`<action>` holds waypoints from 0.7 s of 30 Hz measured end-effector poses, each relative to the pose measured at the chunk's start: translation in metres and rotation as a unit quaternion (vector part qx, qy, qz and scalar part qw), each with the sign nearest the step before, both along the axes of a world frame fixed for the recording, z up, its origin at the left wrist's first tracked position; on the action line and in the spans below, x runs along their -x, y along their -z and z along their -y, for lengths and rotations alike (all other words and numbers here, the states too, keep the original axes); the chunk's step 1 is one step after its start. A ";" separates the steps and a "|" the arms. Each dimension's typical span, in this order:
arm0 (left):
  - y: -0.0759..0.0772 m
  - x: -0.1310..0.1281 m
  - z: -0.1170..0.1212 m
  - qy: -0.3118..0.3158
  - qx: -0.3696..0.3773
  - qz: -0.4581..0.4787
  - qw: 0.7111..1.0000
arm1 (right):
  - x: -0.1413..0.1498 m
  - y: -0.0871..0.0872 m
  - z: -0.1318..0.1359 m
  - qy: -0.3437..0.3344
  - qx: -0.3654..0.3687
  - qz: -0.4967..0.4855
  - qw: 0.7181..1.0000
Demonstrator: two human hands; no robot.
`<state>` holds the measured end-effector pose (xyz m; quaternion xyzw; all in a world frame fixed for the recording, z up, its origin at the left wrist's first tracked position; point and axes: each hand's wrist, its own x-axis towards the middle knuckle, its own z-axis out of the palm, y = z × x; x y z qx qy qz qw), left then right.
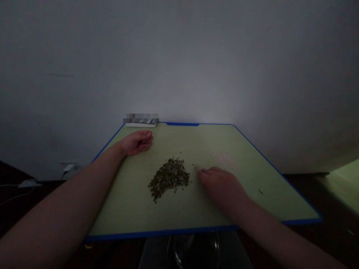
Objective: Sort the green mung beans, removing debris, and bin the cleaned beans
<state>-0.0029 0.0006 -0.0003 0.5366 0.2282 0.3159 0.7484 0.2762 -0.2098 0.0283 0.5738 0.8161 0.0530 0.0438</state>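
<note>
A loose pile of small dark beans mixed with pale grains (170,176) lies on the middle of the light green tabletop (134,220). My left hand (138,142) rests on the table beyond the pile to the left, curled into a loose fist with nothing showing in it. To the right of the pile, my right hand (215,183) is low over the table with its fingers pinched together. Something small and pale shows at its fingertips, too blurred to name. Just past that hand is a thin scatter of pale grains (226,160).
A flat, white-edged object (141,123) lies at the far left corner, partly blurred out. Blue edging (165,234) runs around the table. Below the near edge is a shiny round vessel (196,252). A small dark sliver (260,191) lies at right. The wall (179,67) stands behind.
</note>
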 end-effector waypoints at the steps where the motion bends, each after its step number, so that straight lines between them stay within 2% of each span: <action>1: 0.000 0.000 0.000 -0.001 0.001 0.000 1.000 | -0.005 -0.002 -0.005 0.031 0.002 0.006 1.000; 5: 0.000 -0.001 0.001 -0.011 0.003 0.002 1.000 | -0.023 -0.008 -0.024 0.075 -0.006 0.012 0.997; 12: 0.002 0.000 -0.002 -0.002 0.002 0.011 1.000 | -0.016 -0.019 -0.041 0.019 0.018 -0.038 0.999; 17: 0.003 0.001 -0.002 0.000 0.009 0.011 1.000 | -0.024 -0.018 -0.015 -0.050 0.051 -0.050 0.996; 21: 0.002 0.000 -0.001 -0.006 0.010 0.008 1.000 | -0.034 -0.010 0.011 -0.113 0.038 -0.091 0.989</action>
